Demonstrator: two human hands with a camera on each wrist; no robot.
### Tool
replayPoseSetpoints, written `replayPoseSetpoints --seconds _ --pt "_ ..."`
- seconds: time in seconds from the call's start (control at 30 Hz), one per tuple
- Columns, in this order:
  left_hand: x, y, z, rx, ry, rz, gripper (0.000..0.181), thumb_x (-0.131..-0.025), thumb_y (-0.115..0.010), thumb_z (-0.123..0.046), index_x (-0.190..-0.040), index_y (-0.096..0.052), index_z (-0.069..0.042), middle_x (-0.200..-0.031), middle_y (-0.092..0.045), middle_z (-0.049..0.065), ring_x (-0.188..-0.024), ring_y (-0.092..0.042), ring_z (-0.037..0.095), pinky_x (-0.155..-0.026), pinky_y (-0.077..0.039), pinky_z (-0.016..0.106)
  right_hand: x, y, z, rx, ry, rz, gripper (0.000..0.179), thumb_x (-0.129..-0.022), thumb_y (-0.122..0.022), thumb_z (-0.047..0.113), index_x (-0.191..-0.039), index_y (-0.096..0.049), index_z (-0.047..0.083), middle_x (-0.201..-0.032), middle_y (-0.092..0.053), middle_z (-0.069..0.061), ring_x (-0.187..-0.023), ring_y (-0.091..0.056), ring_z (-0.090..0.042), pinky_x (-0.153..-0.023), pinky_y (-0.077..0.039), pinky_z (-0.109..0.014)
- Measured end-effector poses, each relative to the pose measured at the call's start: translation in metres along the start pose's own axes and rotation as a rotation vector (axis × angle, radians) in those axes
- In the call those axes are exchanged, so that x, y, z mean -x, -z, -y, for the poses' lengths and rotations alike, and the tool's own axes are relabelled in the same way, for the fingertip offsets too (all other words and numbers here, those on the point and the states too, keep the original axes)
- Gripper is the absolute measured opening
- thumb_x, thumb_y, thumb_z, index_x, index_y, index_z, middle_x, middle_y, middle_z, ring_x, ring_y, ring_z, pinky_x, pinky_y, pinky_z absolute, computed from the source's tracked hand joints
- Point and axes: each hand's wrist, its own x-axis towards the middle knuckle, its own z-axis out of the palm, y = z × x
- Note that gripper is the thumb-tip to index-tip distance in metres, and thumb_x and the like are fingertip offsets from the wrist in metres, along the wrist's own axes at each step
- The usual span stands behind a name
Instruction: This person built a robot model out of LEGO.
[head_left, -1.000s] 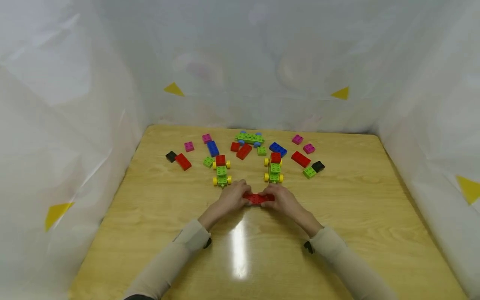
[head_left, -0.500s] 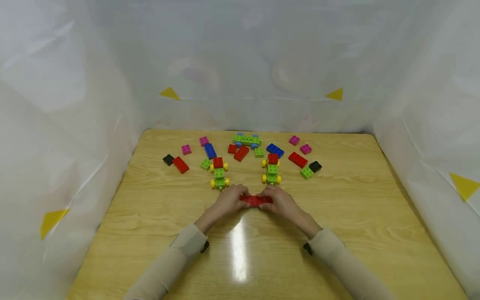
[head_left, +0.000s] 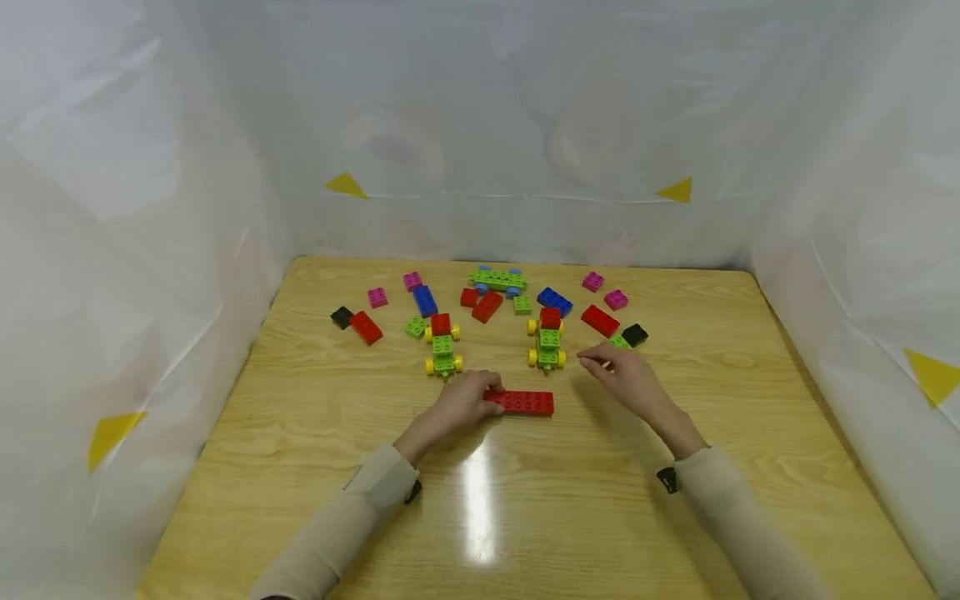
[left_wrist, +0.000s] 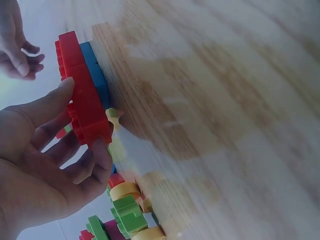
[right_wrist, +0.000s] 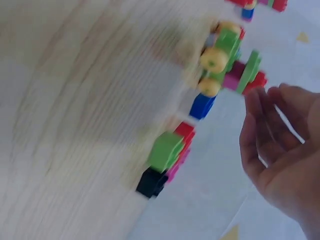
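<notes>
My left hand [head_left: 463, 400] grips the left end of a long row of red building bricks [head_left: 528, 403] near the table's middle. In the left wrist view, thumb and fingers curl round the red bricks [left_wrist: 90, 97], and a blue brick [left_wrist: 97, 72] sits beneath them. My right hand [head_left: 633, 383] is off to the right, above the table, fingers loosely bent with nothing between them. In the right wrist view the thumb and fingertips of the right hand [right_wrist: 280, 135] come close together. Closest to it are a green brick [head_left: 619, 342] and a yellow-wheeled car [head_left: 549, 340].
A second yellow-wheeled car [head_left: 443, 346] stands beyond my left hand. At the back is a green base with blue wheels [head_left: 498, 279]. Loose red, blue, pink, green and black bricks lie in an arc, including a black brick [head_left: 634, 335] at right. White sheeting surrounds the table.
My right hand has let go of the red bricks and moved right and away from me, toward the green brick. My left hand keeps its grip.
</notes>
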Motion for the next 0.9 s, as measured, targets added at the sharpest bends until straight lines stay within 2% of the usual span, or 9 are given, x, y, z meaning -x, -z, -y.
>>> replayPoseSetpoints --seconds 0.13,0.23,0.33,0.57,0.8,0.9 --pt "-0.001 0.0 0.0 -0.008 -0.006 -0.007 0.019 -0.085 -0.075 -0.021 -0.099 -0.069 -0.01 -0.099 -0.069 0.004 -0.09 -0.061 0.022 -0.08 -0.047 0.038 -0.001 0.008 -0.021 0.157 -0.078 -0.051 0.021 -0.092 -0.065 0.01 -0.109 -0.068 -0.002 -0.101 -0.065 -0.016 -0.08 -0.064 -0.028 -0.063 -0.054 -0.044" --pt "-0.001 0.0 0.001 -0.003 0.004 -0.001 0.019 -0.085 -0.075 -0.021 -0.1 -0.069 -0.01 -0.1 -0.069 0.004 -0.089 -0.061 0.021 -0.079 -0.047 0.037 -0.002 0.01 -0.032 0.278 -0.136 -0.015 0.028 -0.09 -0.068 0.011 -0.113 -0.065 -0.005 -0.106 -0.06 -0.021 -0.081 -0.064 -0.032 -0.059 -0.053 -0.044" --pt "0.0 -0.001 0.001 -0.003 0.009 0.005 0.019 -0.085 -0.074 -0.021 -0.1 -0.069 -0.01 -0.1 -0.069 0.003 -0.089 -0.061 0.02 -0.078 -0.048 0.036 -0.003 0.009 -0.04 0.326 -0.161 0.027 0.031 -0.09 -0.068 0.013 -0.114 -0.063 -0.005 -0.108 -0.058 -0.024 -0.078 -0.063 -0.033 -0.059 -0.053 -0.046" --pt "0.001 0.0 -0.002 -0.013 -0.002 0.004 0.019 -0.085 -0.075 -0.02 -0.099 -0.069 -0.01 -0.099 -0.069 0.004 -0.089 -0.062 0.021 -0.078 -0.048 0.037 -0.009 0.001 -0.05 0.322 -0.187 -0.007 0.027 -0.088 -0.071 0.014 -0.107 -0.066 -0.004 -0.106 -0.057 -0.024 -0.076 -0.061 -0.035 -0.055 -0.051 -0.046" --pt "0.001 0.001 -0.003 -0.011 -0.018 -0.009 0.019 -0.084 -0.075 -0.02 -0.098 -0.069 -0.009 -0.098 -0.069 0.005 -0.089 -0.062 0.023 -0.078 -0.048 0.038 -0.011 0.0 -0.051 0.31 -0.246 0.0 0.024 -0.085 -0.074 0.013 -0.102 -0.064 -0.002 -0.109 -0.058 -0.026 -0.083 -0.06 -0.038 -0.06 -0.05 -0.049" --pt "0.001 0.001 -0.003 -0.012 -0.015 -0.012 0.019 -0.084 -0.075 -0.02 -0.098 -0.069 -0.009 -0.098 -0.069 0.004 -0.089 -0.062 0.022 -0.078 -0.048 0.038 -0.011 -0.001 -0.052 0.277 -0.274 -0.004 0.028 -0.084 -0.073 0.01 -0.105 -0.061 -0.004 -0.107 -0.058 -0.025 -0.087 -0.06 -0.038 -0.065 -0.05 -0.051"
